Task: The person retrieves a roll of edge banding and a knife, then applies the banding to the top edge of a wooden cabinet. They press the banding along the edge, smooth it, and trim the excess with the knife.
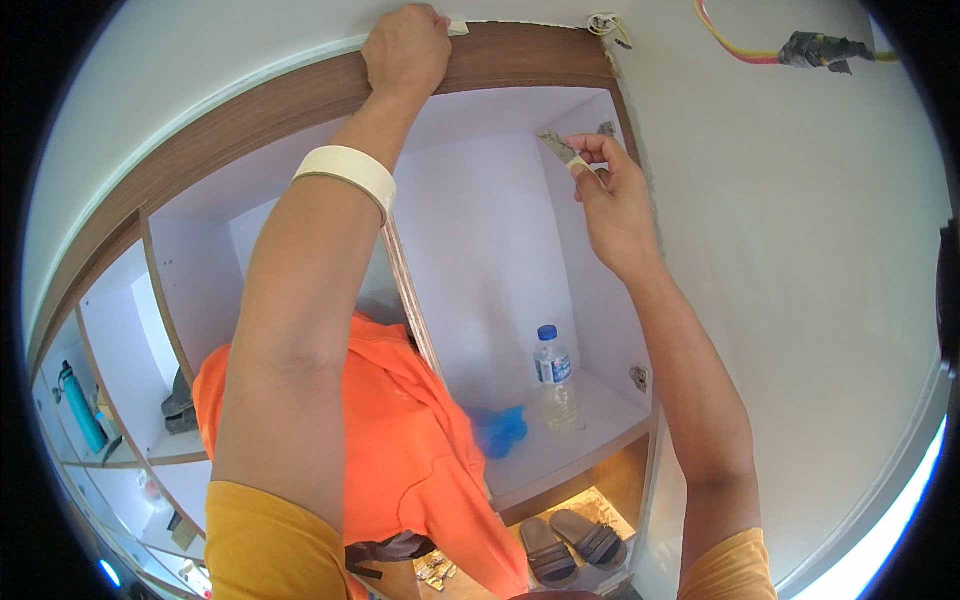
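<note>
My left hand [408, 48] is raised to the wooden top trim [530, 50] of a cabinet, fingers curled against it beside a short pale tape strip [459, 29]; what they pinch is unclear. A cream tape roll [343, 170] encircles that wrist. In my right hand [612, 200] is a scraper [556, 147] with a stained flat blade and a pale handle, pinched just inside the upper right of the open compartment [470, 230]. An orange garment [410, 430] hangs at its left. A blue-capped clear bottle [556, 390] stands on the shelf beside a blue plastic bag [500, 430].
Smaller cubbies at left hold a teal bottle [82, 405] and grey items [178, 405]. Dark sandals [575, 545] lie below the shelf. A pale wall [790, 300] borders the cabinet at right, with taped wires [810, 50] hanging near the top.
</note>
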`<state>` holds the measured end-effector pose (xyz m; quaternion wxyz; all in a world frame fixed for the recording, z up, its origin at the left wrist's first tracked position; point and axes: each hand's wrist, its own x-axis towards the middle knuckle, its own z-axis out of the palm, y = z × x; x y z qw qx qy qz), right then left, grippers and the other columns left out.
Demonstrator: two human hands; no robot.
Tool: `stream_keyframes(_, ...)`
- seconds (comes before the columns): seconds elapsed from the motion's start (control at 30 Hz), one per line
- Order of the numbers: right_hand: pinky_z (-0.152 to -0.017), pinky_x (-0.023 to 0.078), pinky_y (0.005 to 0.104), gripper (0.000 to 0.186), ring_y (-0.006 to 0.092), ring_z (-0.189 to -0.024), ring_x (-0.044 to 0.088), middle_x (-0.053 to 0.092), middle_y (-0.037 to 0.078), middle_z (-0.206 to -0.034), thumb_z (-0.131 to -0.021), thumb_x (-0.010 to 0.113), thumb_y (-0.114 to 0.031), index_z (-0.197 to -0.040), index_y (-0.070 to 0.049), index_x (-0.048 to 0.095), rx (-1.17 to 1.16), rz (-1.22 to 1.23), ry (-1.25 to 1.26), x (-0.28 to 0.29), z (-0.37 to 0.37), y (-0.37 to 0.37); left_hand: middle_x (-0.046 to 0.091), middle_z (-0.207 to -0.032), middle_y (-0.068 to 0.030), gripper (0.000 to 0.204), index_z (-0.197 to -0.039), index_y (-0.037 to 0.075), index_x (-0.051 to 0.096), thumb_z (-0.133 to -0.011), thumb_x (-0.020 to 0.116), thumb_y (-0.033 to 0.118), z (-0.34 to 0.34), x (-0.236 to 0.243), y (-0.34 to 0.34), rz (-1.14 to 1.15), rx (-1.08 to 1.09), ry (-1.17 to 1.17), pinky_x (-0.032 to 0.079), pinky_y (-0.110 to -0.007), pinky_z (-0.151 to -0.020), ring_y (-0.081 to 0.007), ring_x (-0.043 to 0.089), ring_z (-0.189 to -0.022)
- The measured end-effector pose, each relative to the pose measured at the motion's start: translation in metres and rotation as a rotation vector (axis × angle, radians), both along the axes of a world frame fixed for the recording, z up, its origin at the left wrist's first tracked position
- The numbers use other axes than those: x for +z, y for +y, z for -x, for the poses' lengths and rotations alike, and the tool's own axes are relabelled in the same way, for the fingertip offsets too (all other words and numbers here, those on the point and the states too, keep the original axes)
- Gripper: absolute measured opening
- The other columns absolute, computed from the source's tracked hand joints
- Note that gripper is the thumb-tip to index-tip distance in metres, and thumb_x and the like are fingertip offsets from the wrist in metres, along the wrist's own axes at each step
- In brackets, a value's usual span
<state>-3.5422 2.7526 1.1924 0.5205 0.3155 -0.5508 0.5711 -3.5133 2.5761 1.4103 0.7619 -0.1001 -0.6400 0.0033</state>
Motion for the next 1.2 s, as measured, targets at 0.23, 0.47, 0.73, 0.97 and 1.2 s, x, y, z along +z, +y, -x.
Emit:
stream_keyframes(0.23, -0.079, 0.050, 0.0346, 0.026, 0.0185, -0.082, 0.060, 0.066, 0.014, -0.111, -0.098, 0.055, -0.002, -0.122, -0.001, 0.064, 0.011, -0.021, -0.014, -0.002, -0.005, -0.001, 0.077, -0.091, -0.0159, 0.022, -0.102, 0.013, 0.081, -0.097, 0.068, 0.031, -0.001, 0.000, -0.007, 0.029, 0.016, 0.023, 0.058, -0.047, -0.080, -0.0370, 0.074, -0.087)
stream_keyframes(0.47, -0.081, 0.049, 0.0356, 0.025, 0.0201, -0.084, 0.060, 0.067, 0.014, -0.111, -0.098, 0.055, -0.003, -0.121, 0.000, 0.064, -0.003, -0.037, -0.019, -0.002, -0.010, -0.003, 0.076, -0.090, -0.0174, 0.023, -0.101, 0.012, 0.081, -0.096, 0.068, 0.031, -0.005, -0.002, -0.011, 0.018, 0.001, 0.017, 0.058, -0.048, -0.079, -0.0377, 0.074, -0.087)
stream_keyframes(0.73, -0.084, 0.050, 0.0390, 0.024, 0.0297, -0.089, 0.064, 0.067, 0.018, -0.108, -0.097, 0.054, -0.002, -0.119, 0.000, 0.064, -0.075, -0.051, 0.071, 0.004, -0.004, -0.005, 0.076, -0.090, -0.0186, 0.022, -0.100, 0.012, 0.081, -0.096, 0.068, 0.030, -0.006, -0.004, -0.016, 0.021, -0.027, 0.014, 0.058, -0.048, -0.079, -0.0387, 0.073, -0.086)
stream_keyframes(0.97, -0.084, 0.051, 0.0391, 0.025, 0.0271, -0.092, 0.064, 0.069, 0.013, -0.102, -0.095, 0.054, 0.001, -0.118, 0.000, 0.064, -0.206, -0.010, 0.260, 0.066, 0.001, 0.000, 0.076, -0.091, -0.0185, 0.023, -0.100, 0.012, 0.080, -0.095, 0.069, 0.030, -0.013, -0.003, -0.020, 0.025, -0.025, -0.017, 0.057, -0.049, -0.080, -0.0392, 0.073, -0.087)
stream_keyframes(1.2, -0.095, 0.051, 0.0430, 0.030, 0.0348, -0.107, 0.067, 0.070, 0.020, -0.117, -0.092, 0.052, 0.005, -0.118, 0.000, 0.066, -0.166, -0.010, 0.254, 0.087, -0.024, -0.003, 0.076, -0.089, -0.0185, 0.023, -0.099, 0.010, 0.080, -0.095, 0.068, 0.030, -0.017, -0.006, -0.026, 0.030, -0.035, -0.019, 0.057, -0.048, -0.079, -0.0390, 0.072, -0.087)
